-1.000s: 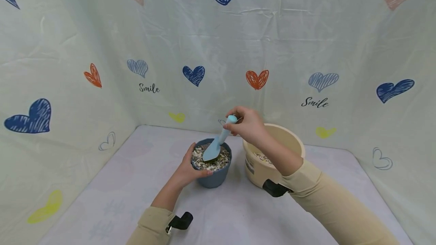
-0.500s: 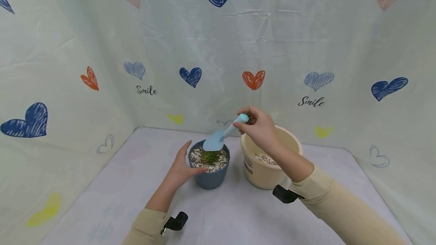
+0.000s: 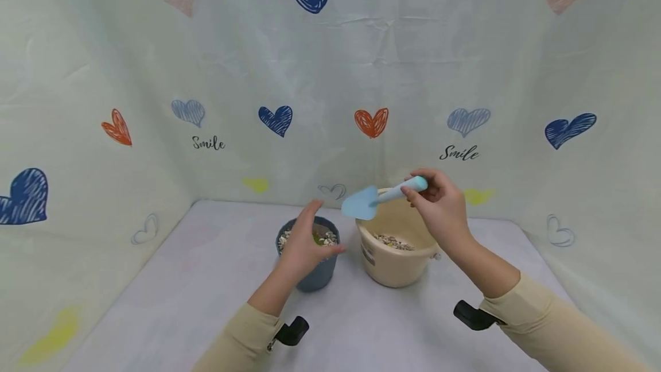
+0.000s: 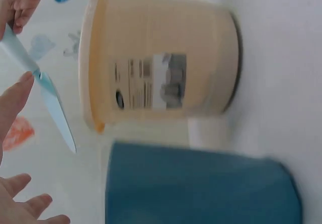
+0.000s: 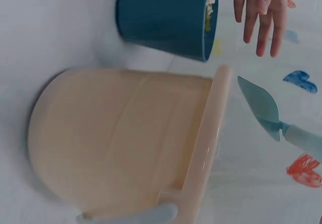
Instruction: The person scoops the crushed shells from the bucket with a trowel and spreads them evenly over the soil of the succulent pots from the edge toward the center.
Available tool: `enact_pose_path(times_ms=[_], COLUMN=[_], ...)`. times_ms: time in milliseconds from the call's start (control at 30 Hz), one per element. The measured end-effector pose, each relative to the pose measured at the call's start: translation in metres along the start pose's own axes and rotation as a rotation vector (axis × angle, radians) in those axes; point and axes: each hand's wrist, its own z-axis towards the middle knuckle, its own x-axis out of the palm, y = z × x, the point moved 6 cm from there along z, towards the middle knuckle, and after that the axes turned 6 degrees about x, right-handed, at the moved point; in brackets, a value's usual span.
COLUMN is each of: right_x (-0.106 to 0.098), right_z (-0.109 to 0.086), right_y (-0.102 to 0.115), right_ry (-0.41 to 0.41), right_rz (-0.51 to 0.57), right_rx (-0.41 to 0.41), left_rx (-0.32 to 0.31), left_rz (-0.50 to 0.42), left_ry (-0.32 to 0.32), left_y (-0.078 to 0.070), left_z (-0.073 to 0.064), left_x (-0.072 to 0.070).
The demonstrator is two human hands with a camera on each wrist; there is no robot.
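My right hand (image 3: 444,205) pinches the handle of a light blue trowel (image 3: 361,204), its blade pointing left, above the rim of a cream bucket (image 3: 392,268). To the left stands a blue flowerpot (image 3: 317,277) with pale pebbles around a small green succulent (image 3: 317,238). Fingers spread, my left hand (image 3: 302,248) is over the pot and hides part of it in the head view. In the right wrist view, that left hand (image 5: 264,12) appears beyond the pot's rim, apart from it. The trowel's blade (image 5: 264,108) looks bare there.
Pebbles (image 3: 393,243) lie in the bottom of the bucket. A grey handle (image 5: 136,216) hangs on its outside. Pot and bucket stand close together on a white-covered table (image 3: 361,332). Behind them hangs a pale curtain (image 3: 330,73) printed with hearts.
The trowel has risen from the pot and moved right to the bucket with my right hand. My left hand has left the pot's side and moved up and right over it.
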Motion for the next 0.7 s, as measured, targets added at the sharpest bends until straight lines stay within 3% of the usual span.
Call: enact_pose_path(times_ms=[233, 300, 500, 633, 700], right_x=[-0.031, -0.035, -0.042, -0.045, -0.045], right_z=[-0.003, -0.003, -0.007, -0.010, -0.011], right_y=[-0.009, -0.013, -0.027, -0.043, -0.050], right_ry=[-0.082, -0.072, -0.024, 0.029, 0.067], right_rz=[-0.105, -0.134, -0.219, -0.296, -0.336], right_rx=[-0.003, 0.006, 0.054, 0.102, 0.129], left_rx=[0.039, 0.072, 0.189, 0.264, 0.264], left_rz=[-0.017, -0.046, -0.249, -0.305, -0.302], left_ry=[0.154, 0.188, 0.341, 0.427, 0.456], left_y=[-0.020, -0.023, -0.031, -0.031, -0.030], left_z=[0.025, 0.035, 0.058, 0.070, 0.074], left_x=[0.035, 0.042, 0.063, 0.074, 0.077])
